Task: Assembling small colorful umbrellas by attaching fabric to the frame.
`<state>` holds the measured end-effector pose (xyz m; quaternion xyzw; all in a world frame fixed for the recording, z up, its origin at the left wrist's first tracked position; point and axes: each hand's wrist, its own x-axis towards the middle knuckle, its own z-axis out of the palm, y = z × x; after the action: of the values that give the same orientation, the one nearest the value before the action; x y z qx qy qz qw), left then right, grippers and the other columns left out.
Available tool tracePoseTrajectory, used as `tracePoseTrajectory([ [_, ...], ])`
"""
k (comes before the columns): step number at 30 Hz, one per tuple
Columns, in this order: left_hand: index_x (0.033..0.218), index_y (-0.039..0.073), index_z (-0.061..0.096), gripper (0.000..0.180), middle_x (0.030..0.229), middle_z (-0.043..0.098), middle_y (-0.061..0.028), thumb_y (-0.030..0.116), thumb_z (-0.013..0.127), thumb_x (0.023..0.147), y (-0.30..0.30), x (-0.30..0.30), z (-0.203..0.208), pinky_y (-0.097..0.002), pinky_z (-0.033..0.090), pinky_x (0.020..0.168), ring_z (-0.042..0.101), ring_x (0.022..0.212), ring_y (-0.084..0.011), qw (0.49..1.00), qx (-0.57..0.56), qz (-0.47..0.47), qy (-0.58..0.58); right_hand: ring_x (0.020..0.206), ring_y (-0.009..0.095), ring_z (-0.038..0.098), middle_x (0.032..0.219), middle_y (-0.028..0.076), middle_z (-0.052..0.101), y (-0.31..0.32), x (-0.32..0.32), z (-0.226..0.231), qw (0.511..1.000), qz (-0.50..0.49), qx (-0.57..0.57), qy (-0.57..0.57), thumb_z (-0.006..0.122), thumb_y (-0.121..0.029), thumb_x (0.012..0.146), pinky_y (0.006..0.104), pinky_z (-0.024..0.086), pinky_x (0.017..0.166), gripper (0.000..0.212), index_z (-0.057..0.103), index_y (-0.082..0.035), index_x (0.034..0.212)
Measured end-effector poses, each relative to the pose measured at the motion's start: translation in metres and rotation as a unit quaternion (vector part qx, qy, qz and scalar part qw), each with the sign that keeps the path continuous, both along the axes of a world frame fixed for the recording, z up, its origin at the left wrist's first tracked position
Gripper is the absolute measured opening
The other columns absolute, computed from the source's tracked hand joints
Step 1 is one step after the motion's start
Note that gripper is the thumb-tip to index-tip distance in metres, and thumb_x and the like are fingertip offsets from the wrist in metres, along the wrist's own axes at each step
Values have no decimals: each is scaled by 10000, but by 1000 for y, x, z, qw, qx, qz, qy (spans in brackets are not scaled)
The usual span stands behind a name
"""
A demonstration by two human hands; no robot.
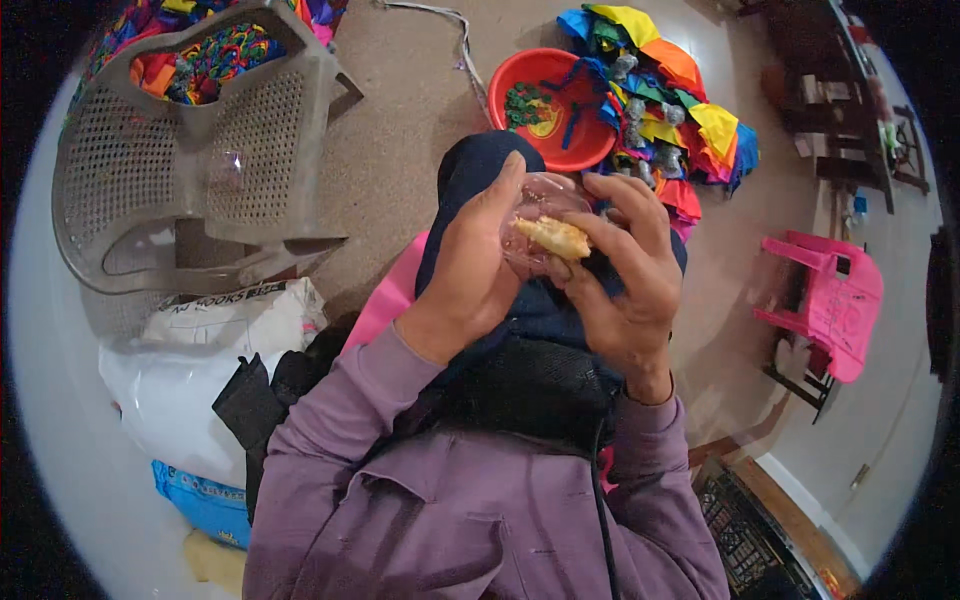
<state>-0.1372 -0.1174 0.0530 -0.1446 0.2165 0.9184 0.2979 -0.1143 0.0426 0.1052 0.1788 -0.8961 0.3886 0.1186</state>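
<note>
Above my lap, my left hand (pixel 462 262) is wrapped round the side of a clear, shallow plastic container (pixel 538 196), its thumb along the near rim. My right hand (pixel 632 262) pinches a pale yellow piece of food (pixel 553 238), perhaps bread or pastry, over the container. The food's far end lies between thumb and fingers and is partly covered by them. Dark blue cloth (pixel 480 170) on my legs shows behind the container. What else the container holds, I cannot make out.
Ahead on the floor stands a red basin (pixel 570 155) with green and yellow pieces, beside a heap of multicoloured fabric (pixel 660 80). A grey plastic chair (pixel 255 150) is at the left, with a white sack (pixel 240 325) near it. A pink chair (pixel 835 305) stands at the right.
</note>
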Motion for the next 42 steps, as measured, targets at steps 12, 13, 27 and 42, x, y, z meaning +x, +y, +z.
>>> tracePoseTrajectory([
  [12, 1224, 22, 629, 567, 1099, 714, -173, 515, 391, 1076, -19, -19, -21, -385, 577, 713, 702, 876, -241, 998, 36, -20, 53, 1066, 320, 670, 1124, 153, 697, 0, -9, -10, 998, -7, -65, -22, 786, -52, 783, 380, 533, 922, 379, 712, -51, 1155],
  [13, 1224, 22, 629, 567, 1099, 714, -173, 515, 391, 1076, -21, -20, -21, -385, 577, 713, 702, 876, -241, 998, 34, -21, 49, 1040, 298, 680, 1112, 143, 705, 7, -5, -16, 990, -49, -109, -79, 757, -46, 815, 369, 537, 906, 350, 706, -35, 1161],
  [27, 1223, -10, 622, 584, 1095, 701, -237, 511, 405, 1070, -32, -28, -28, -376, 564, 680, 690, 831, -284, 999, 7, 13, 47, 797, 396, 669, 863, 213, 665, 14, 21, -137, 963, 105, 80, -234, 709, -81, 864, 437, 523, 692, 139, 656, 14, 950],
  [42, 1209, 1, 623, 570, 1087, 701, -229, 516, 425, 1064, -33, -30, -38, -369, 566, 681, 692, 827, -273, 999, -15, 18, 48, 713, 375, 661, 803, 202, 661, 11, 21, -143, 970, 56, 56, -232, 646, -59, 861, 411, 513, 656, 84, 646, 15, 901],
])
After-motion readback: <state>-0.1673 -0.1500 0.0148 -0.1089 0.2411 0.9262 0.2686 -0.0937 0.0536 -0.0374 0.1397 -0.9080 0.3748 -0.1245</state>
